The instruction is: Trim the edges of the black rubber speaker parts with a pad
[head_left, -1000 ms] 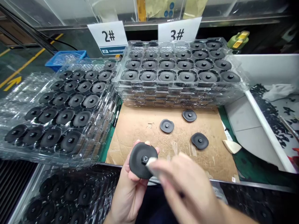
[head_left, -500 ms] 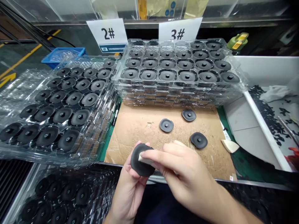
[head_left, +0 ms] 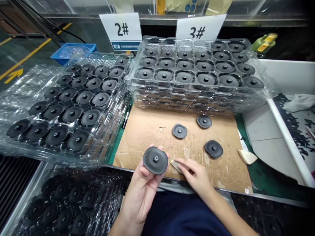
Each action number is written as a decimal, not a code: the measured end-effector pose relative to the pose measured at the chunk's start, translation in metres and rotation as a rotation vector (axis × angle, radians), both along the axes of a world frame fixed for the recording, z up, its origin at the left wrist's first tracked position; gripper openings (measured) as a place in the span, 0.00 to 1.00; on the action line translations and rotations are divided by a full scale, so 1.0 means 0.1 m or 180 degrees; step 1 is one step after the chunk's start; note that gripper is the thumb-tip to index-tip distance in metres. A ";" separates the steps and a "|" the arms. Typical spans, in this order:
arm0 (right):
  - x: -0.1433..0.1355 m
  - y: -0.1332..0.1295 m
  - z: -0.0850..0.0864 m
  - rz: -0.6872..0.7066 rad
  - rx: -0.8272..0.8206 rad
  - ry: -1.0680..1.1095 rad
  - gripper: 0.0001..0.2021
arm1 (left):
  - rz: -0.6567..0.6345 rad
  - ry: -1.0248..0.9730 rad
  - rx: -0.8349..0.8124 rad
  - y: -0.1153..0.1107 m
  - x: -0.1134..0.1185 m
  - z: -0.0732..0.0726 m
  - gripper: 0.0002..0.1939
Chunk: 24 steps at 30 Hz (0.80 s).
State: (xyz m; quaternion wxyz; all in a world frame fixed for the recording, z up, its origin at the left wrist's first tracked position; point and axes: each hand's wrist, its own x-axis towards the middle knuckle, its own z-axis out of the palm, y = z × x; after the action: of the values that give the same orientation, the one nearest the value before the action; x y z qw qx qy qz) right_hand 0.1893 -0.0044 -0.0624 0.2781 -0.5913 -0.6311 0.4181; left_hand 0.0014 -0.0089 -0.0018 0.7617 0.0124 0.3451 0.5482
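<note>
My left hand (head_left: 144, 188) is closed around the rim of a rounded black plastic disc (head_left: 150, 160), holding it raised near the front edge of the cardboard (head_left: 145, 127). The disc's side with the small central post faces up. To its right, my right hand (head_left: 197, 178) pinches a cream sponge wedge (head_left: 175, 166) low over the cardboard; I cannot tell whether the sponge touches it. Three more such discs lie on the cardboard: a left one (head_left: 179, 131), a back one (head_left: 204, 122) and a right one (head_left: 214, 149).
Clear trays of black discs are stacked at left (head_left: 83, 127) and at the back (head_left: 197, 95). Another tray (head_left: 98, 203) sits lower left. A second cream wedge (head_left: 247, 157) lies right, beside a white bin (head_left: 287, 127) holding small black pieces. Numbered signs (head_left: 123, 31) stand behind.
My right hand has moved the sponge off the disc, down and right to the cardboard. My left hand has turned the disc so its post side shows.
</note>
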 end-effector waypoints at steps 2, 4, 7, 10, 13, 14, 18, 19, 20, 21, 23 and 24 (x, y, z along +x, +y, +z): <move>-0.01 0.06 0.09 0.0009 0.0017 -0.0028 0.11 | -0.0052 -0.0065 0.0047 -0.01 0.02 0.01 0.27; -0.06 0.14 0.35 -0.0106 0.0158 0.0016 0.12 | -0.0103 -0.0064 0.0115 -0.02 0.04 0.01 0.27; -0.22 0.19 0.82 -0.0033 0.0779 0.0272 0.15 | -0.0141 0.0042 0.0212 -0.06 0.07 0.02 0.26; -0.41 0.16 1.12 0.0717 0.1339 0.0464 0.16 | -0.0288 0.0096 0.0146 -0.10 0.06 0.02 0.24; -0.50 0.16 1.22 0.1367 0.0978 0.0415 0.14 | -0.0274 0.0207 0.0161 -0.14 0.03 0.03 0.25; -0.52 0.18 1.22 0.1385 0.0889 0.0334 0.13 | -0.0252 0.0274 0.0202 -0.14 0.03 0.04 0.26; -0.56 0.21 1.22 0.0836 0.1537 0.0092 0.14 | -0.0345 0.0241 0.0293 -0.12 0.06 0.11 0.23; -0.54 0.19 1.23 0.0876 0.1638 0.0148 0.14 | -0.0366 0.0187 0.0302 -0.10 0.06 0.13 0.23; -0.50 0.15 1.25 0.1024 0.1629 0.0215 0.14 | -0.0375 0.0150 0.0295 -0.09 0.05 0.16 0.23; -0.44 0.11 1.27 0.1207 0.1524 0.0254 0.13 | -0.0390 0.0138 0.0284 -0.08 0.05 0.20 0.24; -0.30 0.03 1.32 0.1300 0.1305 0.0158 0.13 | -0.0455 0.0162 0.0251 -0.06 0.04 0.25 0.27; -0.24 0.00 1.34 0.1204 0.1230 0.0012 0.14 | -0.0466 0.0173 0.0235 -0.06 0.04 0.27 0.28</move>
State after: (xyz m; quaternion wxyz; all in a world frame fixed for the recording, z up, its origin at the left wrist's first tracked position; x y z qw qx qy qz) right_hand 0.1653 -0.0045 0.0719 0.3039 -0.3980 -0.7979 0.3355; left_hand 0.0058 -0.0151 0.0252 0.7891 0.0806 0.3434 0.5029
